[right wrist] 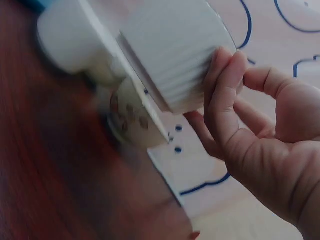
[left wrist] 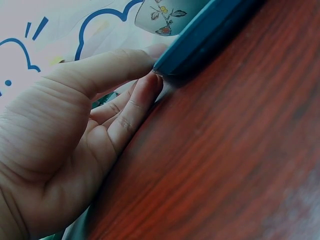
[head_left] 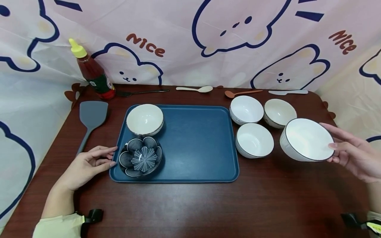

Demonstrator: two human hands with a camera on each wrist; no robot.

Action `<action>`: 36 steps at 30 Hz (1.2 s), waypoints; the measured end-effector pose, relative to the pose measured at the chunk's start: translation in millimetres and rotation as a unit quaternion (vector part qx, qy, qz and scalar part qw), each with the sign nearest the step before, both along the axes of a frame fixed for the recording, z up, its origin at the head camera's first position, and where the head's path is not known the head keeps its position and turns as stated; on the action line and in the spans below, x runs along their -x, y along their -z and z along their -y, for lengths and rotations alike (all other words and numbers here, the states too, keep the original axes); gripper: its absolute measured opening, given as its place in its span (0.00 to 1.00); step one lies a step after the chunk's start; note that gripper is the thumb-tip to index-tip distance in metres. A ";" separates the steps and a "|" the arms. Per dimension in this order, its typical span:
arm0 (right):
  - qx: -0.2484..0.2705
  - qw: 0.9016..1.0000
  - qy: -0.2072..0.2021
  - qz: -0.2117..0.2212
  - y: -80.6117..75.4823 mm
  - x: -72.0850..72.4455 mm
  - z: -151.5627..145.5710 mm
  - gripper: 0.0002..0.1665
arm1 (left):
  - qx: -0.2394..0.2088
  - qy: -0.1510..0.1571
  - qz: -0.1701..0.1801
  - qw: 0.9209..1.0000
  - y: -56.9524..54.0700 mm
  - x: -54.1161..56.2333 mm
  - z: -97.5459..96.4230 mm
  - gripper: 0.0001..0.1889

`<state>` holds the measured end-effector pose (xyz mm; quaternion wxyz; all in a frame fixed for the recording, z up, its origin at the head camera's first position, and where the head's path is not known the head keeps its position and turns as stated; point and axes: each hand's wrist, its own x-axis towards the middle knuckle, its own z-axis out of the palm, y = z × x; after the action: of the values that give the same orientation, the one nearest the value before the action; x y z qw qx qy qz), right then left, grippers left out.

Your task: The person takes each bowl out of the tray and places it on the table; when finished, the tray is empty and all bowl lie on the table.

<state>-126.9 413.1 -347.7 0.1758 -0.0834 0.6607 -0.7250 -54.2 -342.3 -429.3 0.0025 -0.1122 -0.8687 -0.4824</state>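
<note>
My right hand (head_left: 354,150) grips a white bowl (head_left: 308,140) with a thin dark rim, thumb over the rim and fingers on its outer side. In the right wrist view this bowl (right wrist: 175,55) shows ribbed walls and is raised off the table. At the left edge of the blue tray (head_left: 196,145), my left hand (head_left: 89,163) pinches the rim between thumb and fingers; the left wrist view shows the tray's edge (left wrist: 187,45) between them. On the tray's left side, a cream bowl (head_left: 145,119) sits behind a dark flower-patterned bowl (head_left: 141,157).
Right of the tray stand a white bowl (head_left: 246,109), a cream bowl (head_left: 279,112) and another white bowl (head_left: 255,139). A grey spatula (head_left: 93,114) and red sauce bottle (head_left: 94,76) are left. Along the back lie a black fork (head_left: 143,93), white spoon (head_left: 196,89), brown spoon (head_left: 238,94) and knife (head_left: 288,92).
</note>
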 end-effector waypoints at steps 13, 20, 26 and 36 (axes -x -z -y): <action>-0.009 1.000 -0.020 0.002 32.5 13.5 -8.3 0.36 | 0.029 -0.013 0.017 0.999 -3.9 -2.3 1.6 0.25; 0.001 1.000 -0.009 0.014 37.5 14.9 -3.0 0.35 | 0.022 -0.014 0.023 0.999 -3.4 -1.5 0.6 0.25; 0.000 1.000 -0.014 0.009 41.1 16.7 -0.1 0.35 | 0.032 -0.018 0.021 0.999 -4.0 -0.5 -0.3 0.25; 0.040 0.998 -0.051 0.005 50.2 18.0 -1.5 0.36 | 0.034 -0.026 0.028 0.999 -4.2 -2.0 -0.3 0.25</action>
<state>-144.9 414.7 -397.9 0.2122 -0.1203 0.6252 -0.7414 -52.2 -342.0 -425.2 -0.0133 -0.0765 -0.8871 -0.4549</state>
